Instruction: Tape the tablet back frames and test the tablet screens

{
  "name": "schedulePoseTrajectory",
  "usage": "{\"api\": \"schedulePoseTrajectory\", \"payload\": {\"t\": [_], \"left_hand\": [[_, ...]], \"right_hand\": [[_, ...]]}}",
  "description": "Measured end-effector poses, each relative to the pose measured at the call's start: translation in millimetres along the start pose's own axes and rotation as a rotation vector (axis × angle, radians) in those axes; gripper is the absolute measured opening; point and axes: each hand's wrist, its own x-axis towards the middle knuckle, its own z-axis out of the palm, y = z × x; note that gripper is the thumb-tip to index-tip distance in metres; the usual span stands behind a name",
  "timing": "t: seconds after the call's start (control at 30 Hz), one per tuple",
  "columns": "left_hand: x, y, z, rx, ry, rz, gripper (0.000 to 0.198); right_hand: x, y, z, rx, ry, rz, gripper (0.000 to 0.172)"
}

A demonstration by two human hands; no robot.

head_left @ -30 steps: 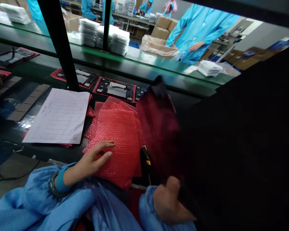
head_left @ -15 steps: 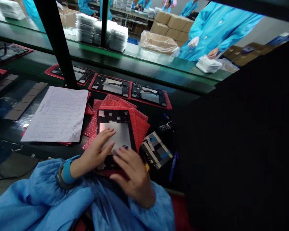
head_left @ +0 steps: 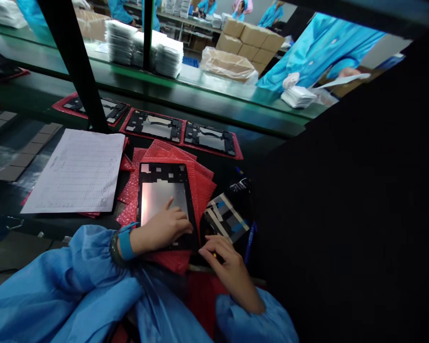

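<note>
Panel frame [head_left: 160,195], black with a silver centre plate, lying flat on a pile of red bubble-wrap bags [head_left: 202,190] near the front edge of the dark bench [head_left: 57,224]. Left hand [head_left: 162,227] resting on the frame's lower part: fingers spread, index finger [head_left: 170,203] extended onto the silver plate, the others curved toward the frame's right edge; no pinch visible. Right hand [head_left: 223,259] just beside the frame's lower right corner, fingers loosely curved and close together; whether they grip a small item cannot be told. Striped backing film [head_left: 227,216] on a dark bag lies right of the pile, with a blue pen [head_left: 250,243] at its right side. Printed tally sheet [head_left: 75,171] lies left of the pile. Two further frames on red mats [head_left: 153,126] [head_left: 209,139] lie along the bench's far edge. Beyond the glass, stacks of white packets [head_left: 143,52] stand on a green-edged table; a co-worker in a blue smock [head_left: 318,52] holds a white sheet.
</note>
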Motion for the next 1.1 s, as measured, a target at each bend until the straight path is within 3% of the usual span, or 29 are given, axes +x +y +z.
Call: {"api": "schedulePoseTrajectory", "payload": {"t": [0.17,0.6,0.77,0.83,0.93,1.03,1.1], "left_hand": [[-1,-9,-6.2,-0.247,0.083,-0.074,0.021],[4,-17,13.4,-0.497,0.196,-0.142,0.003],[3,-19,11.3,-0.567,0.262,-0.223,0.011],[2,-22,8.2,-0.592,0.293,-0.262,0.016],[1,-24,5.5,-0.628,0.329,-0.288,0.019],[2,-24,6.3,-0.672,0.373,-0.306,0.025],[2,-23,7.6,-0.7,0.406,-0.319,0.026]], "right_hand": [[1,4,-2,0.011,-0.071,-0.005,0.013],[18,2,-3,-0.189,0.11,-0.179,0.016],[15,18,-19,-0.221,0.168,-0.168,0.019],[7,28,-32,-0.291,0.233,-0.085,0.02],[-8,47,-45,-0.469,0.31,0.21,0.03],[-15,67,-39,-0.615,0.317,0.498,0.053],[-14,78,-30,-0.624,0.345,0.58,0.048]]}}
